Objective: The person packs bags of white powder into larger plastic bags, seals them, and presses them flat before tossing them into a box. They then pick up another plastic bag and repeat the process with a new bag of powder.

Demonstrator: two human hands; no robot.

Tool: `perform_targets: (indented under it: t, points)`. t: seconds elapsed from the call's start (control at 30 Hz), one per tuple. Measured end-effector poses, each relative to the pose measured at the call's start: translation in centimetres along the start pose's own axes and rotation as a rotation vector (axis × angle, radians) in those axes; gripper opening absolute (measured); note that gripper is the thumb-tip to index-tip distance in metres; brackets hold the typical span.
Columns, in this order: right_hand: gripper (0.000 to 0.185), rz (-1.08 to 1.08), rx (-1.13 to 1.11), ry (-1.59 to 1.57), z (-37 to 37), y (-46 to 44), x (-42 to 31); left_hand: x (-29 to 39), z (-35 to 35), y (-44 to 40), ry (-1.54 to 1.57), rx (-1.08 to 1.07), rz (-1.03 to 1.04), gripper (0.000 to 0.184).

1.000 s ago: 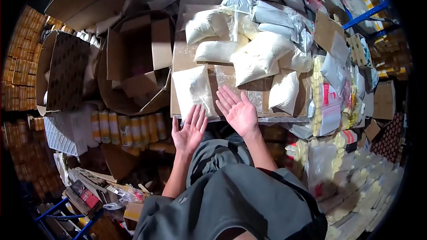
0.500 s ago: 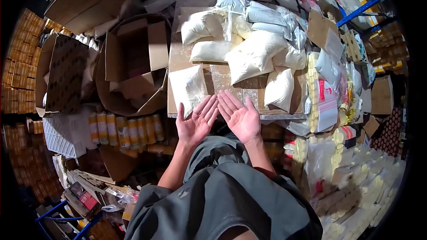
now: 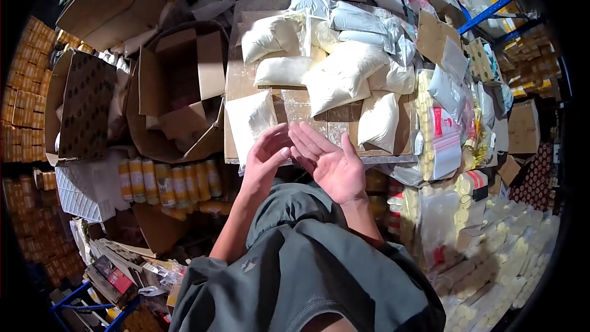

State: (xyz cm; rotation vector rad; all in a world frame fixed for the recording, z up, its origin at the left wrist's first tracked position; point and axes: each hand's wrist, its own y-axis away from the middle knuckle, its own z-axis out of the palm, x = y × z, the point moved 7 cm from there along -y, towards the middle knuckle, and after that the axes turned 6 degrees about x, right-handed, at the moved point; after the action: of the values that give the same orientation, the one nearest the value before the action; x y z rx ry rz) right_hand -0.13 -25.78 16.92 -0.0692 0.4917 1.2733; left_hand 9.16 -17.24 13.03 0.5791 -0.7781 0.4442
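Observation:
Both hands are raised close together over the near edge of a cardboard-covered table [image 3: 295, 107]. My left hand [image 3: 265, 158] is turned partly sideways, fingers apart and bent, with nothing in it. Palm up, my right hand [image 3: 332, 169] is empty too, its fingers stretched toward the left ones. A white bag of powder [image 3: 251, 120] lies just beyond my left hand. Another filled bag [image 3: 378, 122] rests to the right, near the table's edge. Farther back lie a large pale bag [image 3: 347, 74], a flat one [image 3: 283, 71] and a rounded one [image 3: 269, 37].
Open cardboard boxes [image 3: 144, 86] stand left of the table. Yellow-labelled cylinders [image 3: 166, 183] and a white plastic crate [image 3: 86, 193] are lower left. Stacked pale packages [image 3: 504, 258] fill the lower right, and a blue rack bar [image 3: 491, 9] crosses the upper right.
My left hand has moved in beside my right and turned from palm up to partly sideways. The table and bags have shifted slightly left in view.

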Motion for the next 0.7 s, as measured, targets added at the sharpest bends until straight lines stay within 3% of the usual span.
perform_targets:
  t: [0.2,0.5,0.6,0.7]
  points:
    - [0.084,0.016,-0.169,0.129,4.1,1.0,-0.4,2.9,3.2,0.3,-0.118,-0.039,0.189,0.071]
    - [0.090,0.033,-0.097,0.309,5.0,0.3,-0.2,4.2,3.8,0.0,-0.134,0.046,0.306,0.072]
    - [0.088,0.003,-0.123,0.372,4.3,-0.3,-0.3,5.0,3.1,-0.6,-0.311,0.172,0.462,0.068]
    - [0.084,-0.007,-0.225,0.338,4.1,-0.8,-0.6,4.5,-0.3,-2.4,-0.044,0.441,0.413,0.033]
